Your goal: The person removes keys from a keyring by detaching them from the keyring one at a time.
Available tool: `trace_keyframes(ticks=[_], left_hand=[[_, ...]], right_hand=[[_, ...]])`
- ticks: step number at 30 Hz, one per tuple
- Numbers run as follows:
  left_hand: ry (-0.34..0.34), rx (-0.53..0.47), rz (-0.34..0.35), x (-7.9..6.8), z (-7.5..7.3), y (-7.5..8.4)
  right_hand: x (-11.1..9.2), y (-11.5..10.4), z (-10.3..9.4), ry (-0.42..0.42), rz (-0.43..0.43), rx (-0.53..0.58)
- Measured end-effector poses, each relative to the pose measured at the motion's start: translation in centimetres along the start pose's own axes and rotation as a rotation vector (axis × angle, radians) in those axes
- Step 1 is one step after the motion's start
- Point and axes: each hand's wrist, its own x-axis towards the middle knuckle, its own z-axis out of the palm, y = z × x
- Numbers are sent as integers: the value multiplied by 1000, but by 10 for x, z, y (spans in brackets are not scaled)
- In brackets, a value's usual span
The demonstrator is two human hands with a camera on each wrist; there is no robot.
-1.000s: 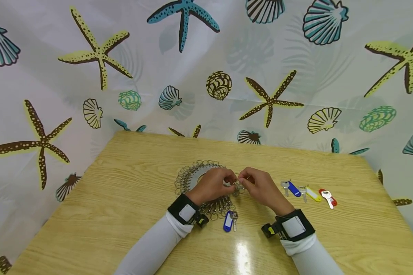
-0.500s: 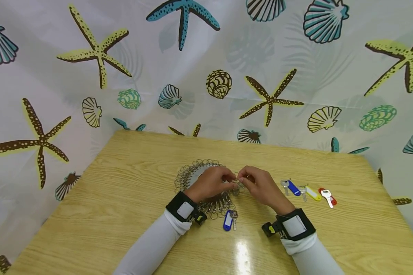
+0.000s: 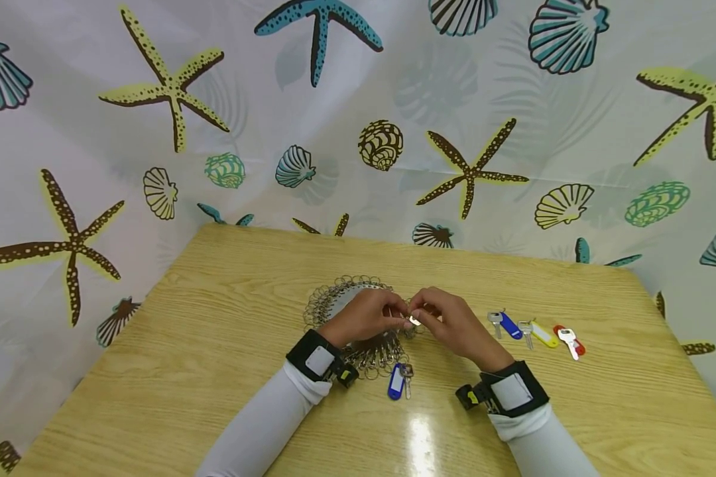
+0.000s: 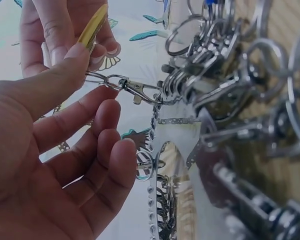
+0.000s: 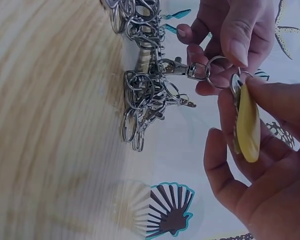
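Observation:
My left hand [image 3: 364, 317] and right hand [image 3: 453, 324] meet at the right side of a grey round plate [image 3: 337, 303] fringed with metal clasps and rings. Between the left thumb and fingers, a split ring [image 5: 216, 61] is pinched; it hangs from a swivel clasp [image 5: 176, 68] hooked at the plate's edge. My right hand pinches a yellow key tag [image 5: 249, 125] at its top, with a metal key [image 5: 235, 86] lying against it. The tag's top end is right at the split ring, partly covered by fingertips.
A blue tag [image 3: 396, 383] with a key lies in front of the plate. To the right on the wooden table [image 3: 244, 404] rest another blue tag [image 3: 510, 327], a yellow tag [image 3: 543, 335] and a red tag [image 3: 579, 347], each with a key. A patterned curtain [image 3: 346, 119] hangs behind.
Both hands stay at nearly the same spot with small finger movements. A bright metal piece now shows between the fingertips. The tags and keys on the table have not moved.

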Motion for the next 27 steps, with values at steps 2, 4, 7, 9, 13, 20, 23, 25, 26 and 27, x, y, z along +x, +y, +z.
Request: trace_keyframes(ticks=[2, 4, 7, 9, 13, 20, 23, 25, 26, 27], left_hand=[[-12, -5, -5, 0, 0, 0], [-15, -4, -5, 0, 0, -1], [-2, 11, 11, 0, 1, -1], [15, 36, 25, 0, 1, 0], [48, 95, 46, -1, 2, 1], [77, 116, 62, -3, 4, 3], [84, 113, 65, -2, 5, 4], [87, 116, 65, -2, 6, 4], [86, 118, 64, -2, 6, 4], [85, 118, 64, -2, 6, 5]], right_hand=[[0, -1, 0, -6, -7, 5], [0, -1, 1, -9, -4, 12], [0, -2, 1, -13, 10, 12], [-1, -2, 1, -12, 25, 9], [-1, -2, 2, -3, 58, -23], [-1, -2, 5, 38, 143, -91], [0, -3, 7, 49, 168, -99], [0, -3, 7, 57, 184, -110], [0, -3, 7, 62, 192, -120], [-1, -3, 7, 67, 201, -131]])
